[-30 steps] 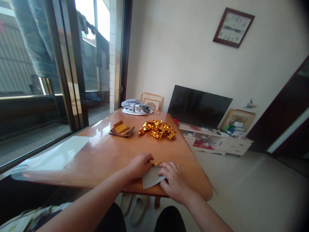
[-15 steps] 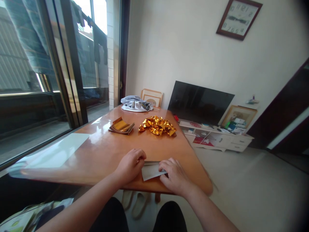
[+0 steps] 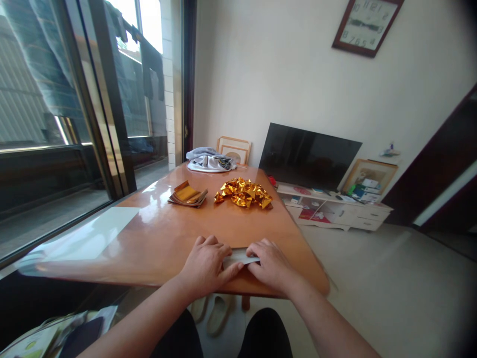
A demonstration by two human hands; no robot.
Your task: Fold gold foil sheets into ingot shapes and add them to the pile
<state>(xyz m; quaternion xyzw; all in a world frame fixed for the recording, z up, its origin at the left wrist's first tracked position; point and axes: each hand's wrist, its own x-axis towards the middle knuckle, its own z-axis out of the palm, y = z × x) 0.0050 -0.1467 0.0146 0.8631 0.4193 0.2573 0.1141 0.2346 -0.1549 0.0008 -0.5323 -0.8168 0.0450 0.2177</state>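
Between both hands (image 3: 206, 263) (image 3: 272, 266): grey paper (image 3: 238, 255).

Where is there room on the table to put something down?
On the table, there's a bare patch between the gold paper stack and the left hand, and another between the gold pile and the right hand. It's crowded where both hands touch the pale paper.
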